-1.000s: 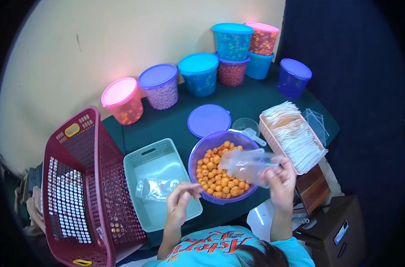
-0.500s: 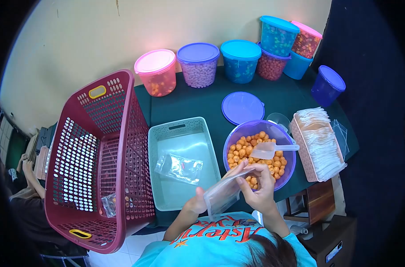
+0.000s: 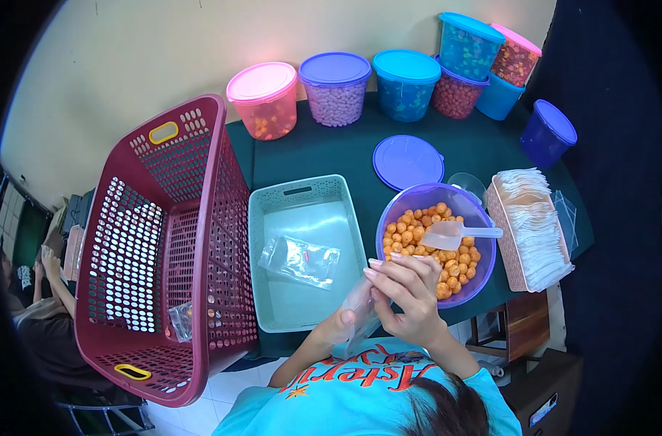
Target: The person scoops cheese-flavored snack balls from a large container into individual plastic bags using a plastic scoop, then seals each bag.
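Turquoise cloth shirt [image 3: 331, 407] carries red lettering [image 3: 378, 374]; I make out what looks like "Aster", the rest unclear. Left of the green-covered bench [image 3: 324, 152] I see a tall maroon perforated plastic basket [image 3: 209, 196]; a pale green rectangular tray [image 3: 280, 207] adjoins a round purple tub [image 3: 470, 206] of orange balls [image 3: 405, 234]. Before the tub, the left hand [image 3: 331, 330] grasps a limp, translucent plastic bag [image 3: 358, 299]; the right hand [image 3: 409, 296] touches its upper edge, its grip I can't tell.
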Demonstrator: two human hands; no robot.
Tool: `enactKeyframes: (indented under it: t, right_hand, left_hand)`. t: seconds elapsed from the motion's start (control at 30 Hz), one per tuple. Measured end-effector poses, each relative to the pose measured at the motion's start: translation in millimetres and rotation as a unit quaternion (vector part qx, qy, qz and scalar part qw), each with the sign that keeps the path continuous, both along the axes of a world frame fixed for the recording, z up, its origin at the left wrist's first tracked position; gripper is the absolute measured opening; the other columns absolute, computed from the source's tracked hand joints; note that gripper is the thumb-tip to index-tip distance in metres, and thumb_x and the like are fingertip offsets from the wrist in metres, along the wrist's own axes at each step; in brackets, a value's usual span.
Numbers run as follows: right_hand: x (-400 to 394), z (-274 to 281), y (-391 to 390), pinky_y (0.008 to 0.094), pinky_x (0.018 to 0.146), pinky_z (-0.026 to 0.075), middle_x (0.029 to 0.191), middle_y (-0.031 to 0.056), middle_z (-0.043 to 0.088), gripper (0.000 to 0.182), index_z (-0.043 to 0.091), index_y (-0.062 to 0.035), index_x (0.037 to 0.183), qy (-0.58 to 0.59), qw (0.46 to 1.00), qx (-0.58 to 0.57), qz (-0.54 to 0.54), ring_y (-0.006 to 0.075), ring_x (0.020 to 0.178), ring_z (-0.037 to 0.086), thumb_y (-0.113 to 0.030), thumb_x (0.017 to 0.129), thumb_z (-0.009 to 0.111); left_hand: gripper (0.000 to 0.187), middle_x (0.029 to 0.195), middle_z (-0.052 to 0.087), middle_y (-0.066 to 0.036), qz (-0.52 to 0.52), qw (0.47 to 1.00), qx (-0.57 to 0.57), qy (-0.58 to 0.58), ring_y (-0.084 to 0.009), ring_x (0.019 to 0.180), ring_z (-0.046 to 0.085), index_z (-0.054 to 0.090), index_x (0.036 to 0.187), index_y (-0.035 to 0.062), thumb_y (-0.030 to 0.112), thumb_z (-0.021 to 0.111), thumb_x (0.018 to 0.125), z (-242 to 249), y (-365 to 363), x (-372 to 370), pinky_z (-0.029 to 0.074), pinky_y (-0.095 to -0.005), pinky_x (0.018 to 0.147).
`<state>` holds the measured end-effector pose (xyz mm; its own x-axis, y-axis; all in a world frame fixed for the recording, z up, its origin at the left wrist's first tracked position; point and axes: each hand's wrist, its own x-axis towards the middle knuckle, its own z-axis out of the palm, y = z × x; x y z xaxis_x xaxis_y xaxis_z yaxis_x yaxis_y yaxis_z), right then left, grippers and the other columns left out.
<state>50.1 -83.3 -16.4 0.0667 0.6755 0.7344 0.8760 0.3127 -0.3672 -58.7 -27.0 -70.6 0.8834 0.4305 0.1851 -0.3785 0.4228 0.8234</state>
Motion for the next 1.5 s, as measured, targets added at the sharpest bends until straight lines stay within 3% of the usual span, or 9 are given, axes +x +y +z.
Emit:
enactKeyframes:
  t: [0.23, 0.53, 0.67, 0.87, 1.07, 1.2, 1.33, 1.43, 1.5]
  right_hand:
    - [3, -14, 1, 0.0339, 0.084, 0.029, 0.097, -0.0023, 0.058, 0.031, 0.062, -0.0137, 0.092, 0.026, 0.996, 0.081, 0.019, 0.0163, 0.094, 0.049, -0.008, 0.062, 0.066]
    - [11, -19, 2, 0.0331, 0.076, 0.032, 0.089, -0.0017, 0.059, 0.022, 0.064, -0.0113, 0.082, -0.006, 0.988, 0.155, 0.027, 0.0150, 0.084, 0.048, -0.010, 0.061, 0.069]
    - [19, -4, -2, 0.0322, 0.072, 0.031, 0.086, -0.0012, 0.058, 0.021, 0.059, -0.0103, 0.080, 0.009, 0.994, 0.079, 0.074, 0.0148, 0.078, 0.049, -0.009, 0.061, 0.069]
    - [35, 13, -10, 0.0344, 0.076, 0.029, 0.105, -0.0004, 0.057, 0.017, 0.053, -0.0091, 0.083, -0.016, 0.972, -0.086, 0.220, 0.0177, 0.085, 0.050, -0.009, 0.069, 0.063]
    - [45, 30, -22, 0.0375, 0.079, 0.031, 0.122, 0.0074, 0.045, 0.016, 0.048, -0.0074, 0.082, -0.043, 0.935, -0.206, 0.285, 0.0227, 0.093, 0.047, -0.005, 0.070, 0.059]
    - [48, 38, -30, 0.0393, 0.078, 0.033, 0.119, 0.0139, 0.045, 0.018, 0.048, -0.0054, 0.085, 0.013, 0.923, -0.221, 0.316, 0.0264, 0.093, 0.047, -0.003, 0.069, 0.057]
    - [97, 46, -23, 0.0387, 0.083, 0.032, 0.112, 0.0120, 0.048, 0.023, 0.051, -0.0046, 0.089, -0.026, 0.985, -0.159, 0.068, 0.0287, 0.095, 0.046, -0.007, 0.068, 0.059]
    - [139, 23, -23, 0.0389, 0.088, 0.029, 0.100, 0.0114, 0.052, 0.026, 0.054, -0.0010, 0.093, -0.167, 0.932, -0.287, -0.147, 0.0279, 0.093, 0.046, -0.012, 0.070, 0.058]
    - [150, 7, -19, 0.0389, 0.088, 0.029, 0.095, 0.0114, 0.053, 0.024, 0.056, -0.0007, 0.091, -0.192, 0.919, -0.309, -0.152, 0.0270, 0.091, 0.046, -0.011, 0.069, 0.058]
  left_hand:
    - [0.110, 0.132, 0.020, -0.015, -0.046, 0.999, -0.001, 0.008, -0.0229, 0.124, 0.020, 0.009, 0.131, -0.0036, 0.080, 0.032, 0.063, 9, 0, -14, 0.018, -0.0357, 0.101]
    - [0.106, 0.130, 0.025, -0.014, -0.039, 0.999, 0.008, -0.015, -0.0217, 0.122, 0.024, 0.016, 0.129, -0.0038, 0.078, 0.034, 0.065, 16, -2, -7, 0.019, -0.0352, 0.100]
    - [0.097, 0.123, 0.035, -0.015, 0.030, 0.998, 0.032, 0.038, -0.0218, 0.116, 0.033, 0.025, 0.126, -0.0045, 0.071, 0.041, 0.068, 34, 2, -13, 0.025, -0.0349, 0.096]
    - [0.086, 0.110, 0.047, -0.017, -0.042, 0.937, 0.338, 0.082, -0.0264, 0.104, 0.046, 0.034, 0.119, -0.0053, 0.047, 0.066, 0.059, 36, 44, -27, 0.035, -0.0351, 0.088]
    - [0.082, 0.108, 0.048, -0.016, -0.042, 0.935, 0.340, 0.090, -0.0266, 0.101, 0.048, 0.038, 0.118, -0.0036, 0.035, 0.072, 0.055, 42, 44, -31, 0.035, -0.0361, 0.088]
    - [0.068, 0.098, 0.053, -0.012, -0.029, 0.942, 0.329, 0.062, -0.0227, 0.093, 0.052, 0.047, 0.111, 0.0005, 0.026, 0.074, 0.055, 32, 41, -31, 0.038, -0.0337, 0.085]
    - [0.069, 0.101, 0.052, -0.012, 0.109, 0.917, 0.366, 0.111, -0.0239, 0.096, 0.051, 0.049, 0.110, 0.0020, 0.024, 0.077, 0.051, 29, 38, -35, 0.039, -0.0340, 0.084]
    - [0.075, 0.103, 0.052, -0.013, 0.175, 0.882, 0.415, 0.136, -0.0243, 0.100, 0.048, 0.049, 0.109, 0.0009, 0.027, 0.080, 0.045, 30, 35, -31, 0.034, -0.0358, 0.089]
    - [0.075, 0.105, 0.051, -0.013, 0.188, 0.866, 0.443, 0.140, -0.0252, 0.100, 0.049, 0.049, 0.110, 0.0020, 0.025, 0.080, 0.046, 32, 32, -29, 0.036, -0.0353, 0.087]
